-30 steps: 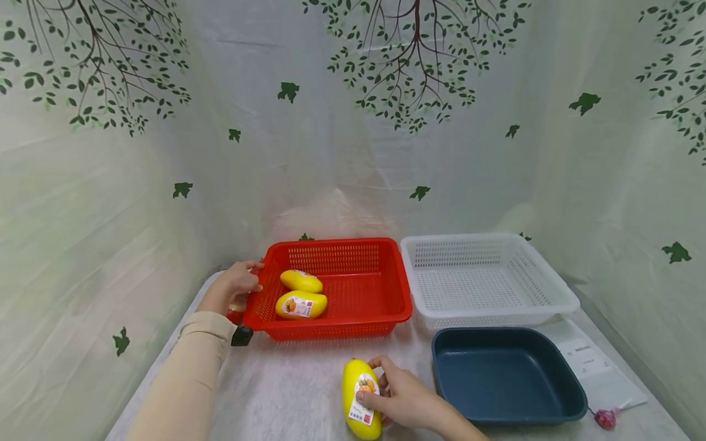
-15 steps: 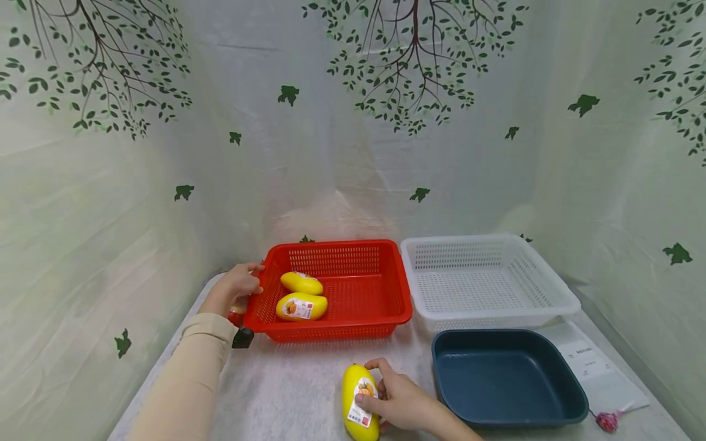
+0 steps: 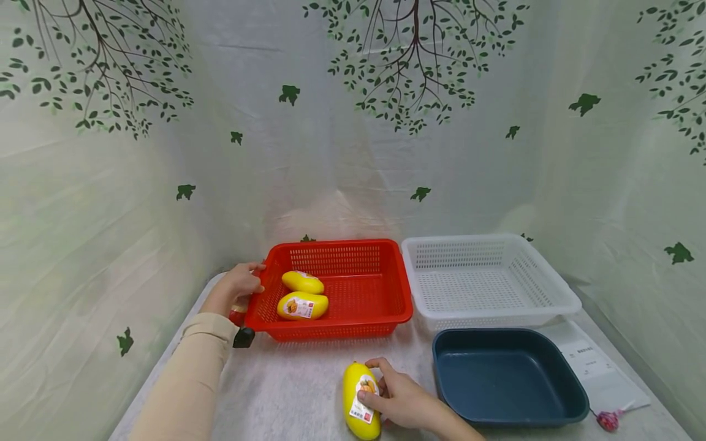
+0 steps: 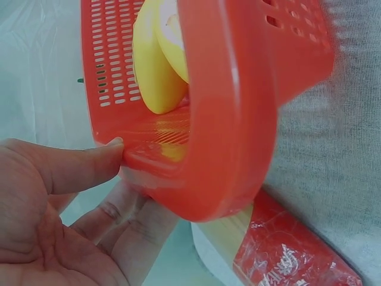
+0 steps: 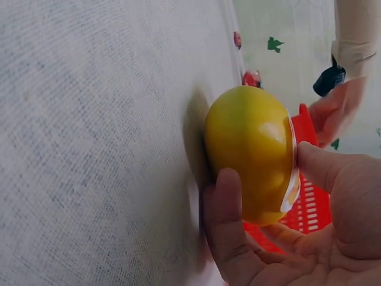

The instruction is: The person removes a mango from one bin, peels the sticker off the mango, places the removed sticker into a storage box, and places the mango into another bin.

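My right hand (image 3: 394,398) grips a yellow labelled mango (image 3: 358,401) lying on the white cloth near the front edge; in the right wrist view my fingers (image 5: 229,232) curl round the mango (image 5: 250,149). My left hand (image 3: 237,285) holds the left rim of the red basket (image 3: 397,294), thumb on top and fingers beneath, as the left wrist view shows with my left hand (image 4: 83,196) on the red basket (image 4: 232,119). Two more yellow mangoes (image 3: 302,305) lie inside the red basket at its left end.
A white perforated basket (image 3: 551,288) stands right of the red one. A dark blue tray (image 3: 568,392) sits in front of it. A paper sheet (image 3: 598,367) and a small pink item (image 3: 605,419) lie at the far right. A red packet (image 4: 297,250) lies under the red basket's left corner.
The mango under my right hand has shifted slightly on the cloth. My left hand stays on the basket rim.
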`<state>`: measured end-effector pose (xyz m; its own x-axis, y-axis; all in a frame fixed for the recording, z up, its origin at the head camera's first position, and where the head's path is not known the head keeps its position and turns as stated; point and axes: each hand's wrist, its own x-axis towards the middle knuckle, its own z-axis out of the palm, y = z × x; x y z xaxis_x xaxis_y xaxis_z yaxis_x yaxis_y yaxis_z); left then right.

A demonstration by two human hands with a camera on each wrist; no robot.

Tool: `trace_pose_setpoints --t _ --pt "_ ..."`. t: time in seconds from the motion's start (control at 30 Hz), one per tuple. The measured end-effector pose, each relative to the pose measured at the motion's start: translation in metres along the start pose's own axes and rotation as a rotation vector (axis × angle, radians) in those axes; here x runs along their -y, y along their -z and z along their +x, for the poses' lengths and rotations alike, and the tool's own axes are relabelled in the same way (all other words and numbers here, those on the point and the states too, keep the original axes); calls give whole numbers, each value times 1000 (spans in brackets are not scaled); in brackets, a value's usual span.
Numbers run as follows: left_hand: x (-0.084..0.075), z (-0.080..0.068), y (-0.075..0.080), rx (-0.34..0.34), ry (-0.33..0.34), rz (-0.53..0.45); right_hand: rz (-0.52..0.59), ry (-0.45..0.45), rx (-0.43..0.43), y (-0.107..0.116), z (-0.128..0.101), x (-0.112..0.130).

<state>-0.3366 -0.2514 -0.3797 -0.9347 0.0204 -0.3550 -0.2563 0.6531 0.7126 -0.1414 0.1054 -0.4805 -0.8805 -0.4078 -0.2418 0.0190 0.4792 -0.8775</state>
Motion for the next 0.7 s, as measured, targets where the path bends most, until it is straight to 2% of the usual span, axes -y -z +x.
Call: trace_pose_setpoints --t 0.37,0.53,0.7 --pt "2 -5 -5 -18 -9 22 -38 -25 -10 8 -4 -1" --pt "2 -10 -7 -12 -25 49 -69 21 -23 11 -7 -1" --pt "-2 -18 -11 -35 -70 113 -128 71 -51 17 -13 3"
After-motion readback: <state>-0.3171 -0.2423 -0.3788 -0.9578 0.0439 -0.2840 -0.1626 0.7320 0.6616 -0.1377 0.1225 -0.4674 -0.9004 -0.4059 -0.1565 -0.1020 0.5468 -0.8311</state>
